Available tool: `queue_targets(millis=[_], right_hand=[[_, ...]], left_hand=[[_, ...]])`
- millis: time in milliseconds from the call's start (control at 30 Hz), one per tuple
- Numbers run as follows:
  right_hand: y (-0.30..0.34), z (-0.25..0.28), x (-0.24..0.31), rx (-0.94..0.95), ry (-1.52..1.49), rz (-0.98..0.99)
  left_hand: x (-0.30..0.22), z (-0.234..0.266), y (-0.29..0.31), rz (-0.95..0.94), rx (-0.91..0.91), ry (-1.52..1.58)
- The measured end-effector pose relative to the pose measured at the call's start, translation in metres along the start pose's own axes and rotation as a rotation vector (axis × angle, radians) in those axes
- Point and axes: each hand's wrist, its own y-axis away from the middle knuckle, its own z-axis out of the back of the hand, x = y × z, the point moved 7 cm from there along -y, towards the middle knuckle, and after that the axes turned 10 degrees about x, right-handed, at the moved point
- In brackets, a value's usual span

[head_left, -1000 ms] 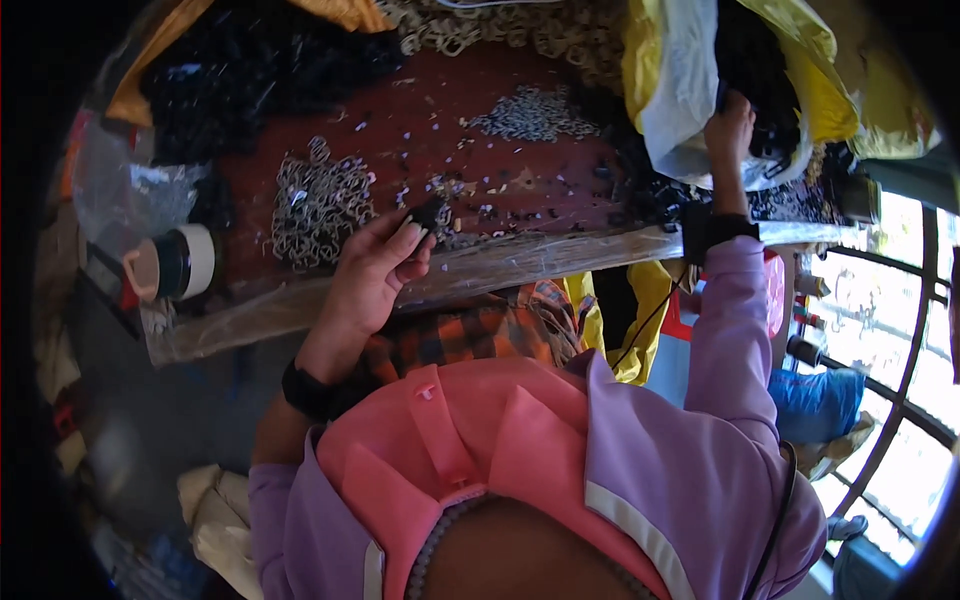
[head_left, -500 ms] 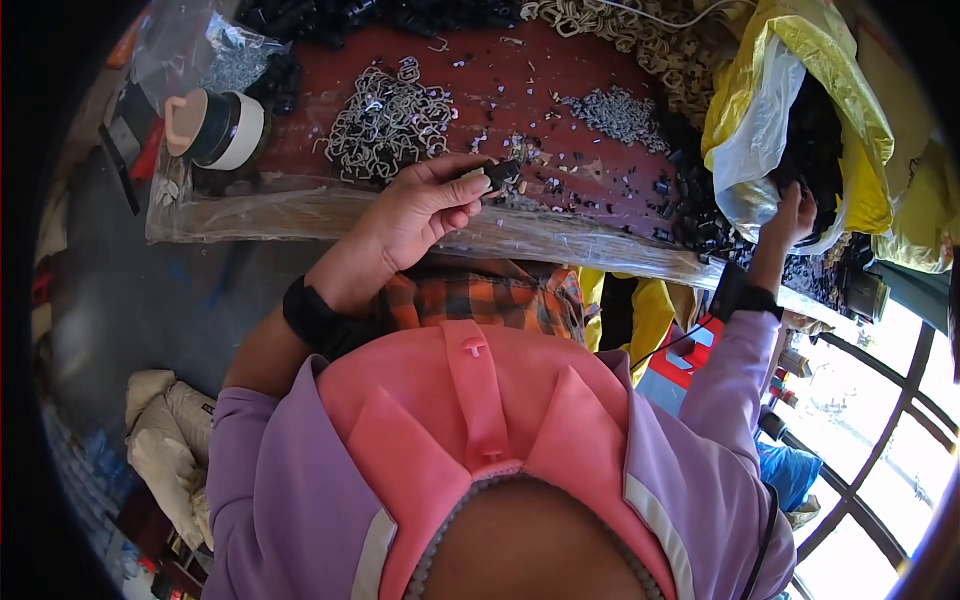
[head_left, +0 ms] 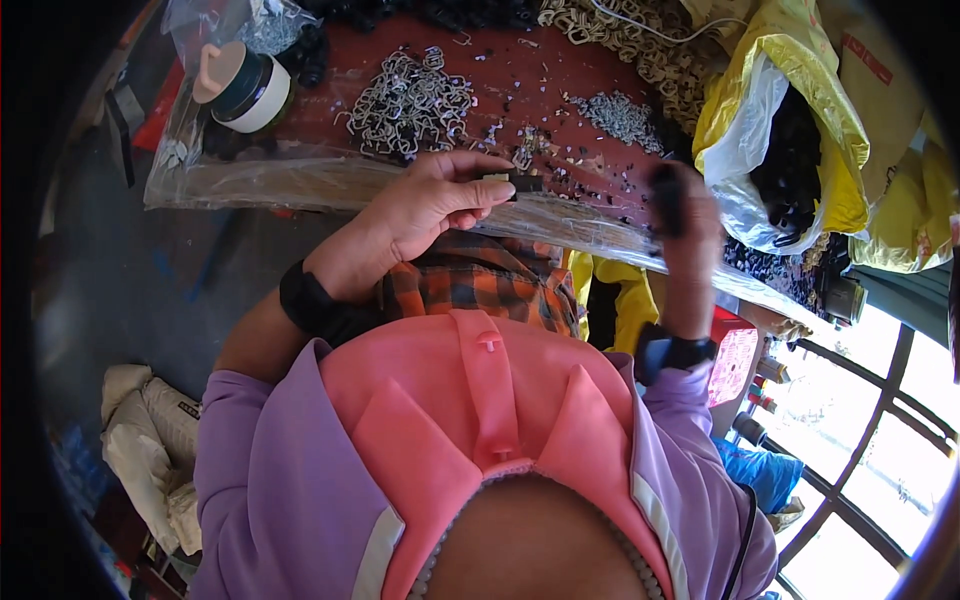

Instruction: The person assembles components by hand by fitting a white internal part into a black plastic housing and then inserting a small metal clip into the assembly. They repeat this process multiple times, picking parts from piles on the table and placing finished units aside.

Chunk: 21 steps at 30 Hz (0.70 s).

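My left hand (head_left: 450, 200) is over the near edge of the table, its thumb and fingers pinched on a small black block-shaped part (head_left: 528, 183). My right hand (head_left: 694, 232), smeared by motion, is over the table's edge to the right with a black piece (head_left: 667, 198) at its fingers; the piece's exact shape is blurred. Beyond my left hand lies a heap of bent silver metal loops (head_left: 415, 103). Farther right is a small pile of tiny silvery pieces (head_left: 618, 120). A yellow bag with a white liner (head_left: 745, 150) stands right of my right hand, black parts inside.
The red tabletop (head_left: 490, 85) has a plastic-wrapped edge and scattered small bits. A lidded cup (head_left: 250, 95) stands at the left. Tan loops (head_left: 610, 45) are heaped at the back. Checked orange-and-black cloth (head_left: 480, 285) is below the edge, with a window frame at lower right.
My right hand has come out of the yellow bag and moved left with a black piece. My left hand still pinches its part, now shifted slightly right. The whole view has tilted a little.
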Motion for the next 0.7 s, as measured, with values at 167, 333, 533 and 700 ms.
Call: queue_targets(millis=[167,333,533,700], right_hand=[[-0.04,-0.064,0.084,0.319,-0.48,0.16],[-0.048,-0.075,0.078,0.341,-0.557,0.03],[-0.051,-0.086,0.078,0.55,-0.513,0.056],[-0.046,-0.092,0.064,0.459,-0.561,-0.06]], left_hand=[[-0.004,0.003,0.004,0.016,0.004,-0.162],[-0.008,0.009,0.004,0.099,-0.024,-0.281],[0.004,0.014,-0.001,0.256,0.08,-0.306],[0.008,0.018,-0.007,0.26,-0.029,-0.188]])
